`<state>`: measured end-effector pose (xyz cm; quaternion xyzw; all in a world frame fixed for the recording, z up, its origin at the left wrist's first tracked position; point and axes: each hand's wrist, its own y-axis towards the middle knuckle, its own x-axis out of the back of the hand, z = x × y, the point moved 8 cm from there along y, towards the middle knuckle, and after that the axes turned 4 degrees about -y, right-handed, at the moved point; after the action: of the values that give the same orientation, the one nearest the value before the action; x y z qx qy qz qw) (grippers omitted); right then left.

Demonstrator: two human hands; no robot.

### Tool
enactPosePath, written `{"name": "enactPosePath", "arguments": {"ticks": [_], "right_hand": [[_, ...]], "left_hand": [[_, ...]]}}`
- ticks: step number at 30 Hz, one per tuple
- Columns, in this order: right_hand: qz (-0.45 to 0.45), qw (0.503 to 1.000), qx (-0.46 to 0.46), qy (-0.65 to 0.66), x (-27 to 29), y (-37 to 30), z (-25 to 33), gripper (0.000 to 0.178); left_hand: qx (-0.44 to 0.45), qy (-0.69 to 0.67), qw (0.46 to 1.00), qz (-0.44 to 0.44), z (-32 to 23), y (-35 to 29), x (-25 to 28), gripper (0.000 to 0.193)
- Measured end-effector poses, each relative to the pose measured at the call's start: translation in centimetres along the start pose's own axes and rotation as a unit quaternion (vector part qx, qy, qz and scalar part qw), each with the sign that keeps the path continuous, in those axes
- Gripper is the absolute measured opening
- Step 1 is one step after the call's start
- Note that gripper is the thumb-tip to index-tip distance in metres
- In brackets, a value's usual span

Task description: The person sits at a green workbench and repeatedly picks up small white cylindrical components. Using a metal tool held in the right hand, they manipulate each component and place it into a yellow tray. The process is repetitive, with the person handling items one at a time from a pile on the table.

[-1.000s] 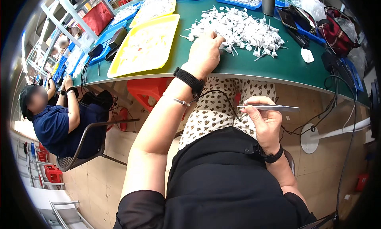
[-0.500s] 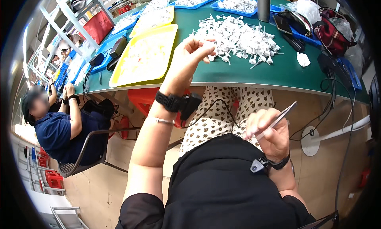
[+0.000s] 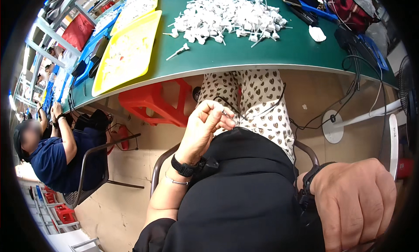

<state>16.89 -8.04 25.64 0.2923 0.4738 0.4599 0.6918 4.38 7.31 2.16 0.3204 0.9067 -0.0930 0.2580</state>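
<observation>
My left hand (image 3: 207,125) is over my lap, its thumb and fingers pinched together. Whatever lies between the fingertips is too small to make out. Close to the lower right edge, my right hand (image 3: 355,204) shows its back with the fingers curled. Slim metal tweezers (image 3: 393,143) stick up beside its knuckles, and the fingers around them are hidden. Beyond my left hand, a heap of small white plastic pieces with thin stems (image 3: 227,18) covers part of the green table (image 3: 244,55). One such piece (image 3: 179,51) lies apart, in front of the heap.
A yellow tray (image 3: 150,47) with small pieces sits at the table's left. A red stool (image 3: 152,103) stands under the edge. Cables (image 3: 358,68) hang at the right near a fan (image 3: 405,86). A person in dark blue (image 3: 72,151) sits at the left.
My left hand has come back from the heap to my lap. My right hand has moved right and toward me with the tweezers. The view has shifted, and a single piece now shows before the heap.
</observation>
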Motion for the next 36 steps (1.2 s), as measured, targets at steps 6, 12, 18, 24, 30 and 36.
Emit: {"name": "enactPosePath", "arguments": {"ticks": [6, 12, 18, 24, 30, 36], "right_hand": [[0.006, 1.0, -0.005, 0.016, 0.7, -0.7, 0.0, 0.013], [-0.241, 0.938, 0.067, -0.239, 9.4, -7.1, -1.1, 0.023], [-0.477, 0.739, -0.118, -0.461, 17.1, -13.2, -5.0, 0.016], [-0.469, 0.687, -0.14, -0.536, 17.5, -14.0, -6.1, 0.016], [-0.425, 0.658, -0.153, -0.603, 17.7, -13.9, -6.9, 0.012], [-0.41, 0.645, -0.141, -0.629, 17.7, -13.8, -7.1, 0.011]], "left_hand": [[0.018, 0.152, 0.988, -0.035, 0.8, -0.1, 0.0, 0.018], [-0.059, 0.173, 0.983, -0.022, 0.9, -0.7, -0.2, 0.013], [-0.181, 0.261, 0.947, -0.04, -0.3, -1.0, 0.1, 0.01], [-0.206, 0.31, 0.927, -0.042, -0.5, -1.1, 0.3, 0.01], [-0.253, 0.34, 0.905, -0.022, 0.3, -0.9, 0.5, 0.013], [-0.218, 0.342, 0.913, -0.035, 1.2, -0.6, 1.1, 0.011]]}}
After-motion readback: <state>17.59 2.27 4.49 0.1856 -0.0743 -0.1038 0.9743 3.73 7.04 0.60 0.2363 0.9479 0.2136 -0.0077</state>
